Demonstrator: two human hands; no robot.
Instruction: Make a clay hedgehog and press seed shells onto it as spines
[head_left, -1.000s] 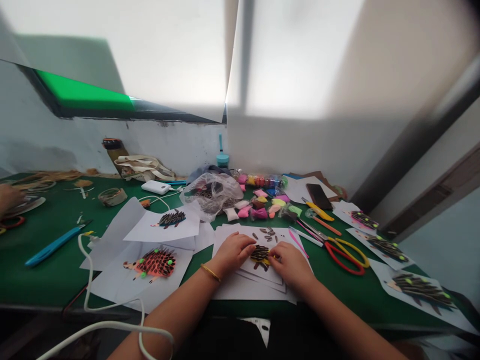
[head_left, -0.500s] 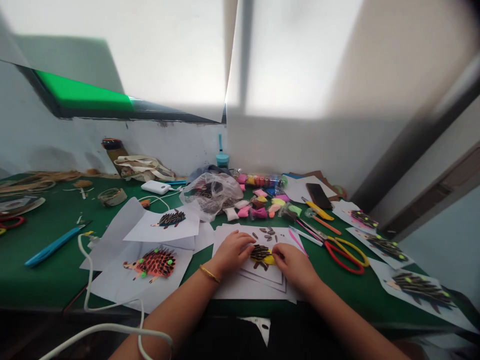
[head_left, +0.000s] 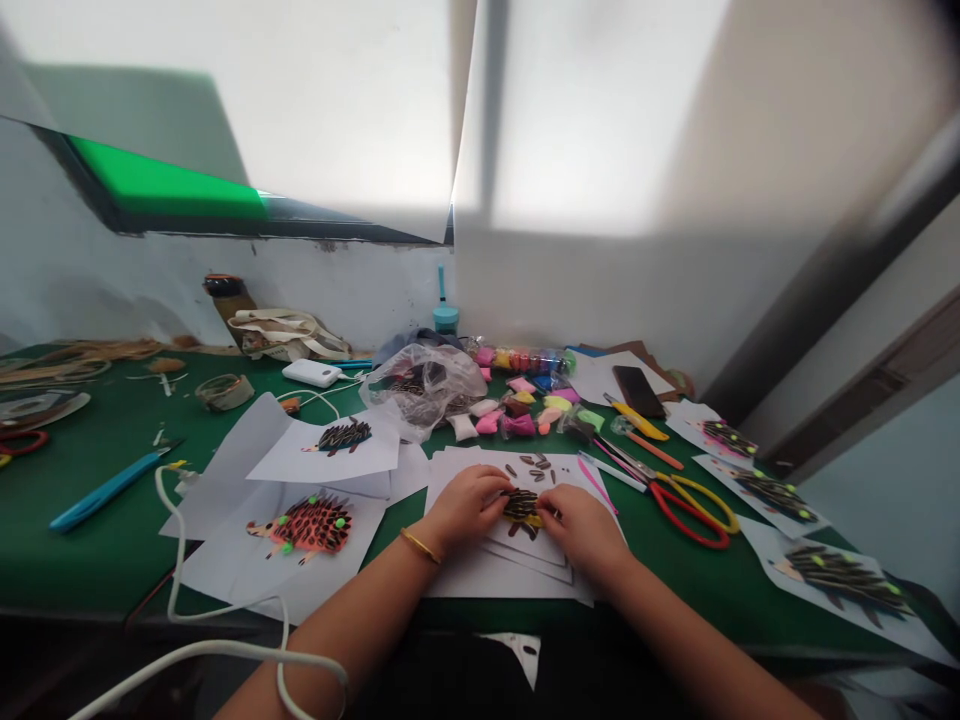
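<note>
A small hedgehog picture (head_left: 522,508), yellow clay with dark striped seeds stuck in rows, lies on a stack of white paper (head_left: 495,580) in front of me. My left hand (head_left: 469,505), with a gold bangle at the wrist, rests on the paper at the picture's left side, fingers loosely stretched and apart. At the picture's right edge my right hand (head_left: 581,525) has thumb and fingertips pinched together; whatever is between them is too small to make out. Several loose sunflower seeds (head_left: 536,462) lie on the sheet just beyond the hands.
Scissors (head_left: 690,508), a yellow cutter (head_left: 637,421) and a phone (head_left: 637,390) lie to the right. Clay packets (head_left: 517,425) and a plastic bag (head_left: 427,385) sit behind. Finished hedgehog sheets (head_left: 307,525) lie left and right. A white cable (head_left: 176,570) crosses the left front.
My right hand has shifted slightly left over the hedgehog's right side, covering more of the yellow clay. My left hand has barely moved.
</note>
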